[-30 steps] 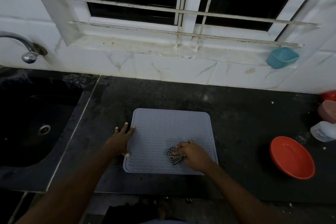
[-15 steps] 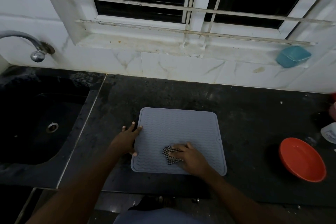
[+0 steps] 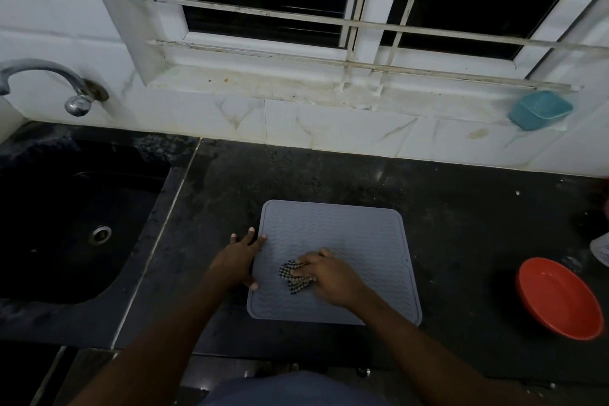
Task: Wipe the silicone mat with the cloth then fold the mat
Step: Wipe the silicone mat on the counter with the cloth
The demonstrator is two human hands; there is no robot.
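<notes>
A grey ribbed silicone mat point(image 3: 349, 234) lies flat on the black countertop point(image 3: 461, 224), near its front edge. My right hand point(image 3: 329, 277) presses a small black-and-white checked cloth point(image 3: 291, 277) onto the left middle of the mat. Most of the cloth is under my fingers. My left hand point(image 3: 239, 260) rests spread on the counter at the mat's left edge, with fingertips touching the rim.
A black sink point(image 3: 66, 224) with a drain sits to the left, under a chrome tap point(image 3: 49, 82). An orange bowl point(image 3: 560, 300) stands at the right front. A white bottle point(image 3: 601, 249) is cut off at the right edge. A teal dish point(image 3: 540, 110) sits on the window sill.
My right hand has slid the cloth leftward across the mat, towards my left hand. The left hand stays at the mat's left edge. The camera has shifted slightly.
</notes>
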